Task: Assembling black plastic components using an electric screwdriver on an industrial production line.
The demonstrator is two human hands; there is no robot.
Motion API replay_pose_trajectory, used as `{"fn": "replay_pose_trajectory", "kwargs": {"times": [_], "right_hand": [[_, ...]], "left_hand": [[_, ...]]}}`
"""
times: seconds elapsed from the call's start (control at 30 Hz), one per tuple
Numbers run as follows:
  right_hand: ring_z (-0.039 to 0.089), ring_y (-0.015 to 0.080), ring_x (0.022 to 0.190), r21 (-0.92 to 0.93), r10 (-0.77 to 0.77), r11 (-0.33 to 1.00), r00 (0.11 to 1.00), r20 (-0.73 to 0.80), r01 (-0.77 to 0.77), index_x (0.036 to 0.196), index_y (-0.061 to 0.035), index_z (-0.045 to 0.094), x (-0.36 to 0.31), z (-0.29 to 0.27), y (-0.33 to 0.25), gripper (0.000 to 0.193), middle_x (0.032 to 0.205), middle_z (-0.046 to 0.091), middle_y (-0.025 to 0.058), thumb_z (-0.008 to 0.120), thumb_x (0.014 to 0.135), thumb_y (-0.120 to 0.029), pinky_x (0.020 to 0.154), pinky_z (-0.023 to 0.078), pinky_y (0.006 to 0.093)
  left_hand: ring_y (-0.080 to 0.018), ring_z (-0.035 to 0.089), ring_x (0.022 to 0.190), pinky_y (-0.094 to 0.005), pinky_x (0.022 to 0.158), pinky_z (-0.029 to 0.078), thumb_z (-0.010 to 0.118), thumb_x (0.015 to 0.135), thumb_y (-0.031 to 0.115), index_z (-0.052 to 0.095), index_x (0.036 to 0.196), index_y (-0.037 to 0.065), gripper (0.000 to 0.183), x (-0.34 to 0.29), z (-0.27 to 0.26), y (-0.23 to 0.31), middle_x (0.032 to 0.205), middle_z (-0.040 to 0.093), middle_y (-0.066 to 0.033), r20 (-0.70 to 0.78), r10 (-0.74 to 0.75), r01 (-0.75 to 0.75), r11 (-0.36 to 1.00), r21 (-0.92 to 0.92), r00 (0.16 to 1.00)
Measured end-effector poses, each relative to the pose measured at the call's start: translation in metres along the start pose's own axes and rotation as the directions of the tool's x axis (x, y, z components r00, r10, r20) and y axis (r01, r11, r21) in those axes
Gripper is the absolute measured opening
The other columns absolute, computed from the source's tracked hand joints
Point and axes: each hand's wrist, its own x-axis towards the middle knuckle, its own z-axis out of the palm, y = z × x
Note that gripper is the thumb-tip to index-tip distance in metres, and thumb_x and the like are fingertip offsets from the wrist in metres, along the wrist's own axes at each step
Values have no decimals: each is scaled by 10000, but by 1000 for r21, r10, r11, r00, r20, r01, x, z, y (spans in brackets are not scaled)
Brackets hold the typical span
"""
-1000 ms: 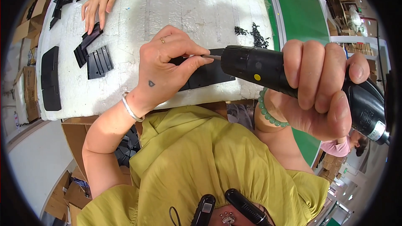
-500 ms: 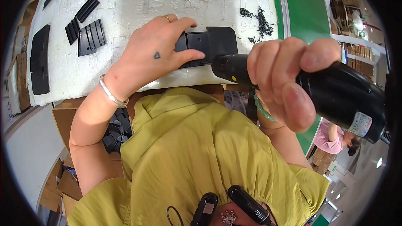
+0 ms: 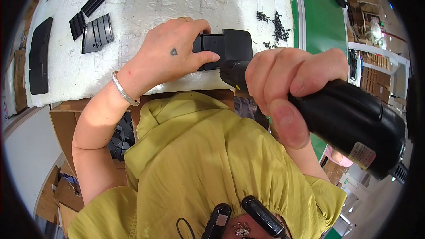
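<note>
A: How would you handle this step?

B: I judge it to be fastening, so I'd line the power screwdriver point(image 3: 354, 119) up squarely before pressing. It slants in from the right, and a skewed push could let the bit skid toward the thumb.

A: And the hands?

B: The left hand point(image 3: 170, 48) grips the black panel point(image 3: 235, 46), fingers over its far edge and thumb flat on top. The right hand point(image 3: 281, 84) is wrapped firmly around the screwdriver's body. I'd slide that thumb a little farther from the nose while bearing down evenly.

A: Has the bit met the panel?

B: I can't tell; its end is lost beside the thumb.

A: Where does the panel sit?

B: On the white top of the bench point(image 3: 152, 4), close to the near edge, right in front of the person. A pile of small black screws point(image 3: 279, 26) lies beyond it to the right.

A: What does it look like?

B: Dark and flat, with a plain plate at the right whose far corner is rounded. Left of that is a stepped section with a small round mark; the left end is covered by fingers.
</note>
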Motion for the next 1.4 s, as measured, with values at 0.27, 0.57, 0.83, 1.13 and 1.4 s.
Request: {"fn": "replay_pose_trajectory", "kwargs": {"times": [0.27, 0.57, 0.83, 1.13, 1.4], "right_hand": [[411, 126, 491, -21, 7, 1000, 1000, -13, -8, 884, -105, 372, 5, 4, 7, 296, 597, 452, 9, 642, 772, -59, 510, 364, 277], [474, 88, 568, 374, -64, 907, 940, -336, 196, 1072, -50, 453, -3, -20, 4, 371, 682, 469, -3, 621, 769, -181, 537, 386, 234], [543, 207, 985, 53, 119, 993, 890, -441, -106, 1202, 8, 441, 0, -2, 37, 608, 1125, 527, 102, 689, 648, 38, 852, 437, 322], [482, 240, 1088, 170, 184, 978, 886, -426, -122, 1221, 13, 418, -26, -15, 19, 726, 1157, 498, 105, 733, 568, -16, 966, 353, 354], [516, 321, 1070, 269, 240, 955, 861, -448, -126, 1311, 38, 330, -24, -16, 17, 749, 1237, 459, 197, 652, 639, -44, 918, 420, 405]], "left_hand": [[-320, 584, 823, -401, 712, 466, 694, 711, 348, 604, 966, 51, 402, 1, 0, -2, 812, 612, -135, 5, -32, 32, 999, -15, 999], [-147, 594, 702, -269, 645, 480, 753, 698, 252, 586, 1086, 26, 479, -6, -13, -4, 789, 629, -65, -186, -323, 73, 646, -760, 928], [-96, 549, 749, -234, 683, 465, 756, 715, 205, 513, 1168, -14, 559, -11, -3, 43, 863, 600, -21, -220, -241, -84, 473, -877, 945], [-112, 562, 698, -251, 666, 470, 416, 930, 372, 513, 1099, -68, 481, -33, -64, 13, 946, 609, -121, 258, -54, 261, 51, -964, 965], [-146, 529, 1021, -283, 784, 495, 702, 743, 124, 515, 1169, 18, 477, -50, -60, 21, 1118, 562, -105, -75, -192, 45, 554, -831, 979]]}}
